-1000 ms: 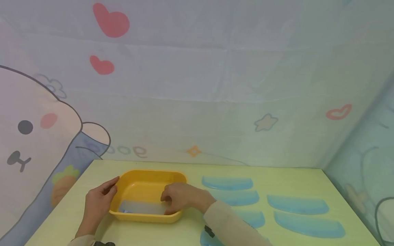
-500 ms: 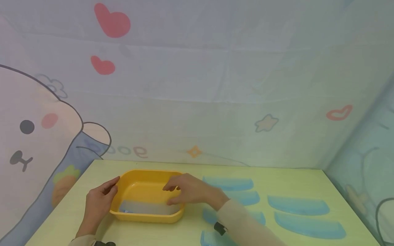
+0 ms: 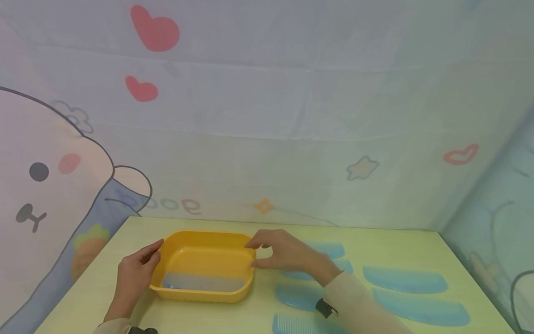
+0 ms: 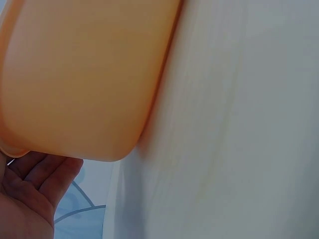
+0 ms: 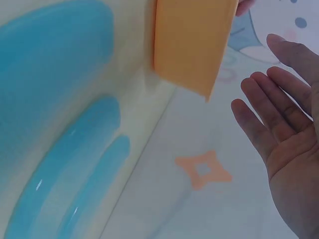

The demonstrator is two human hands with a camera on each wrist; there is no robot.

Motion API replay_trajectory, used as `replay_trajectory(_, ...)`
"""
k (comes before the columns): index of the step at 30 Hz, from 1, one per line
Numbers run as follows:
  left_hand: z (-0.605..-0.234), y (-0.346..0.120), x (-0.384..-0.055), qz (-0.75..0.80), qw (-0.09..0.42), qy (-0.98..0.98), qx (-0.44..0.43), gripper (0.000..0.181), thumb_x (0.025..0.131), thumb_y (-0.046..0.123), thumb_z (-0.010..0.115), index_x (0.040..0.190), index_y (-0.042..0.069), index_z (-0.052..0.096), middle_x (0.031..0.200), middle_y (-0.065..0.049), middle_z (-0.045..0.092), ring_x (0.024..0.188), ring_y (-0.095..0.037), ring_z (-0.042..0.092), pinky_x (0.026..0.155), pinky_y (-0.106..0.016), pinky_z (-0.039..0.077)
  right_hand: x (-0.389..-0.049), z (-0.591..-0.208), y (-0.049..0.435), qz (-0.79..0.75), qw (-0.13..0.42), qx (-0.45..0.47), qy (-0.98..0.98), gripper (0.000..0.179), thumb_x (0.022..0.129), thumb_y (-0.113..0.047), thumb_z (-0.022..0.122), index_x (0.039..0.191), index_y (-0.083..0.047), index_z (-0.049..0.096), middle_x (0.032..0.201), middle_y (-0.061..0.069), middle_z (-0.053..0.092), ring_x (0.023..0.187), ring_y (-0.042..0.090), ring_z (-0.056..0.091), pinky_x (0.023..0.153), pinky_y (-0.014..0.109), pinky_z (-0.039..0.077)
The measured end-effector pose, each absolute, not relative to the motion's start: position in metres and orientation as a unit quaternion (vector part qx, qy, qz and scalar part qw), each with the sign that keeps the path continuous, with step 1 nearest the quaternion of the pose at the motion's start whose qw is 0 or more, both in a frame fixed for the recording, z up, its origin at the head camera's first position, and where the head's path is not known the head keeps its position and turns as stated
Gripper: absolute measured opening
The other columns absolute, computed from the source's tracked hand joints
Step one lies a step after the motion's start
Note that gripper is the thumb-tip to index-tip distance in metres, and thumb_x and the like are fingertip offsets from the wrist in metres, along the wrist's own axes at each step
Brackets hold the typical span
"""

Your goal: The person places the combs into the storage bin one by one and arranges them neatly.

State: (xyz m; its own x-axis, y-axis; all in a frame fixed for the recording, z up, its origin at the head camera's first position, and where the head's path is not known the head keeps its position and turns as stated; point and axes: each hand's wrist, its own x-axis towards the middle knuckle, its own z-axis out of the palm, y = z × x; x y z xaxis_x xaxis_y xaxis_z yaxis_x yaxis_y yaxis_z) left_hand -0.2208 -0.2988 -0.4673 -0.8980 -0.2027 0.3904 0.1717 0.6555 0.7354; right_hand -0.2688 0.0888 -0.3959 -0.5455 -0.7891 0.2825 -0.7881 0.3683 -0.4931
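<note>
My left hand holds the left end of a yellow plastic tray, its thumb and fingers at the rim. From the left wrist, the fingers show tucked under the rim of the tray wall. A pale, translucent strip with a bluish left end lies along the front of the tray floor. Beside the tray's right rim is my right hand, thumb and fingers spread with nothing between them. The right wrist view has its palm turned up, apart from the tray.
Several translucent blue combs lie on the pale yellow table: one column, including a comb, runs partly under the right forearm. Farther right lie a comb and another comb. A printed cloth hangs behind the table.
My right hand has lifted out of the tray and moved right to beside its right rim, its fingers spreading. My left hand and the tray have stayed put.
</note>
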Motion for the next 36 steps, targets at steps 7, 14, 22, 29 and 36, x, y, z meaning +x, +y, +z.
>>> replay_trajectory(7,-0.467,-0.299,-0.220,-0.413,0.227,-0.882,0.009,0.030,0.102,0.000,0.068,0.132,-0.005,0.072,0.123,-0.025,0.073,0.091,0.020,0.051,0.074,-0.002,0.046,-0.270,-0.391,0.123,-0.328,0.008,-0.429,0.842,0.040,0.097,-0.026,0.082,0.133,-0.009,0.074,0.129,-0.001,0.072,0.114,0.018,0.066,0.099,0.036,0.056)
replay_trajectory(14,-0.469,-0.301,-0.221,-0.417,0.226,-0.880,0.007,0.031,0.103,0.001,0.068,0.133,-0.004,0.072,0.125,-0.025,0.073,0.092,0.016,0.055,0.074,-0.003,0.048,-0.269,-0.390,0.155,-0.331,-0.002,-0.403,0.853,0.040,0.097,-0.026,0.082,0.132,-0.010,0.073,0.128,0.000,0.072,0.115,0.021,0.067,0.099,0.043,0.057)
replay_trajectory(22,-0.470,-0.301,-0.222,-0.425,0.231,-0.875,-0.001,0.030,0.103,-0.001,0.067,0.132,-0.006,0.071,0.125,-0.025,0.072,0.094,0.016,0.056,0.076,-0.003,0.048,-0.270,-0.400,0.191,-0.343,-0.020,-0.383,0.857,0.038,0.095,-0.026,0.084,0.129,-0.012,0.074,0.126,-0.001,0.073,0.116,0.024,0.067,0.098,0.044,0.058)
replay_trajectory(29,-0.470,-0.300,-0.221,-0.429,0.234,-0.873,-0.003,0.030,0.103,-0.002,0.067,0.132,-0.007,0.071,0.125,-0.026,0.072,0.094,0.021,0.051,0.076,-0.003,0.048,-0.269,-0.407,0.217,-0.343,-0.004,-0.358,0.869,0.040,0.096,-0.032,0.082,0.131,-0.015,0.072,0.128,-0.004,0.071,0.118,0.025,0.066,0.099,0.041,0.057)
replay_trajectory(36,-0.469,-0.298,-0.222,-0.436,0.240,-0.867,0.003,0.029,0.102,-0.002,0.067,0.130,-0.006,0.072,0.124,-0.026,0.072,0.092,0.020,0.052,0.075,-0.003,0.048,-0.267,-0.412,0.245,-0.335,0.002,-0.343,0.878,0.043,0.097,-0.035,0.081,0.133,-0.013,0.071,0.131,0.001,0.071,0.118,0.026,0.067,0.099,0.046,0.057)
